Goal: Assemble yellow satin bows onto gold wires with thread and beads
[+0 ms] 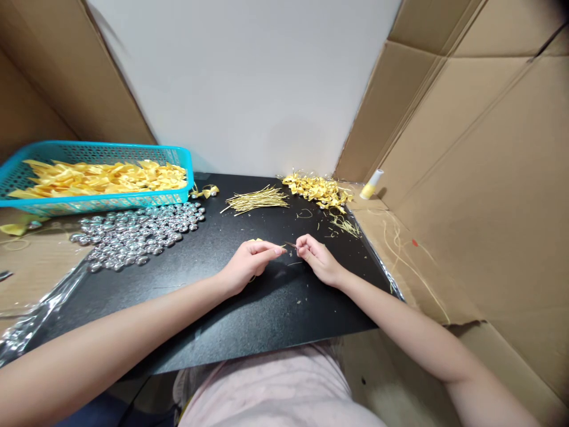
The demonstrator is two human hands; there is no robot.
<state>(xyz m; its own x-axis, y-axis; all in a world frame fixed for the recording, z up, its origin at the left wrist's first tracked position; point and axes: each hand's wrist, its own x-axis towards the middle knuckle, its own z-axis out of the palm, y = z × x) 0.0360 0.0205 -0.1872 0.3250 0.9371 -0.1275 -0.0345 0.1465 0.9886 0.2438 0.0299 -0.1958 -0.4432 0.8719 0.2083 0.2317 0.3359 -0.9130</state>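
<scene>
My left hand [253, 264] is closed near the middle of the black board, pinching a thin yellow cord [283, 245]. Its short end pokes out past my fingertips; a bit of yellow ribbon [255, 239] shows behind the hand, the rest hidden. Just to the right, my right hand [317, 258] is closed on a small dark pointed tool, which looks like scissors [290, 244]. The blade tip is close to the cord's end; whether they touch I cannot tell. Farther back lies a bundle of gold cords [258, 200]. Cord scraps [344, 225] are scattered right of it.
A blue basket [190, 169] of yellow ribbon bows [106, 178] stands at back left. Before it spread many silver beads [137, 234]. Bows with silver beads [317, 190] are heaped at back right, near a white and yellow tube [371, 184]. Cardboard walls [489, 178] enclose the sides.
</scene>
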